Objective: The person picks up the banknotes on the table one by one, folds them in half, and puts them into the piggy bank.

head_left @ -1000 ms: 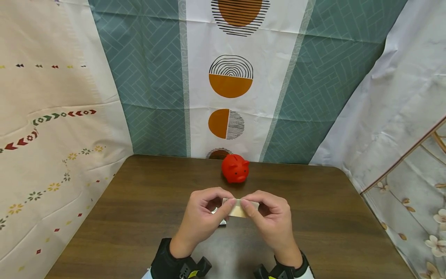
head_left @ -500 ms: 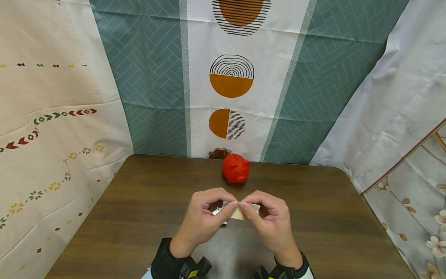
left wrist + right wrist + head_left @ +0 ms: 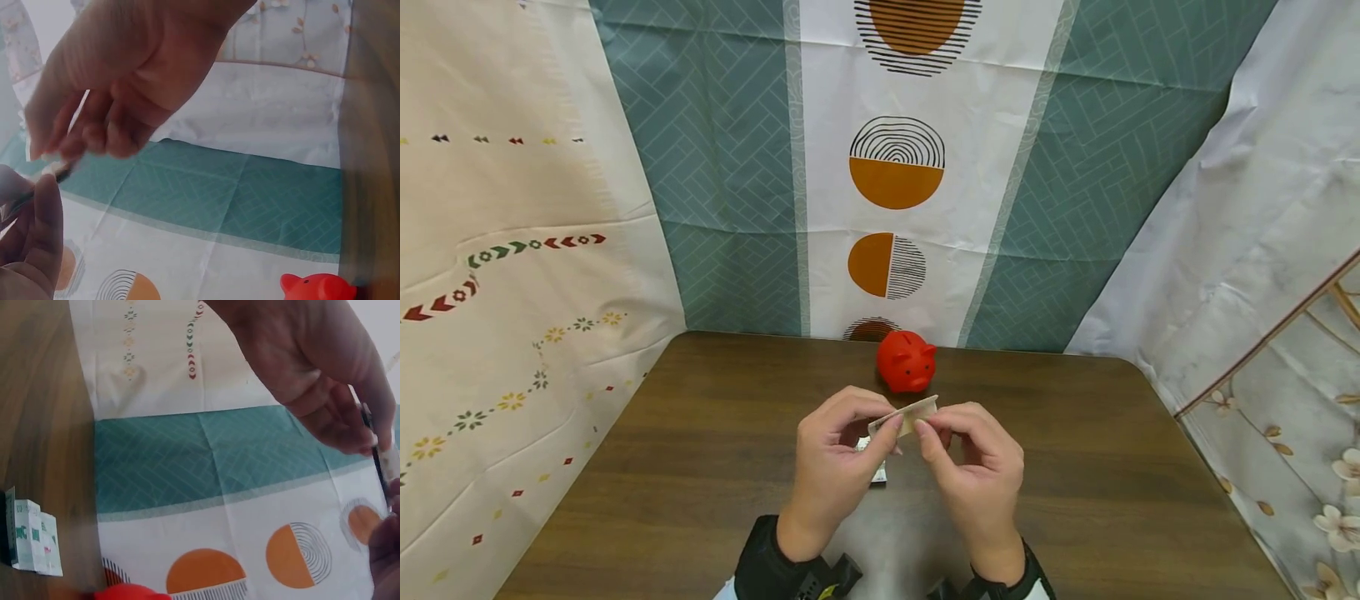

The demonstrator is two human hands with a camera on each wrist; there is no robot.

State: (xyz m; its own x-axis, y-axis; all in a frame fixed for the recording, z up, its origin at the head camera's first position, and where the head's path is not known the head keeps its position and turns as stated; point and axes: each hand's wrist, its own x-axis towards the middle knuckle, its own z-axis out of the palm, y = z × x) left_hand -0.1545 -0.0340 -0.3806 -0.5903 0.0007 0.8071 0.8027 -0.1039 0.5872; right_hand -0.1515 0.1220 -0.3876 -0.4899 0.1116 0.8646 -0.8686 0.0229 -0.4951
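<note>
- Grasping the thin pale strip [image 3: 922,407] with fingers of left hand [image 3: 835,458] and right hand [image 3: 976,458].
- Best to press evenly along its length, without crumpling.

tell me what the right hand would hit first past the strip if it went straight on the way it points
Probably the left hand, which pinches the same pale strip; depth is hard to judge. The red piggy bank lies farther off.
</note>
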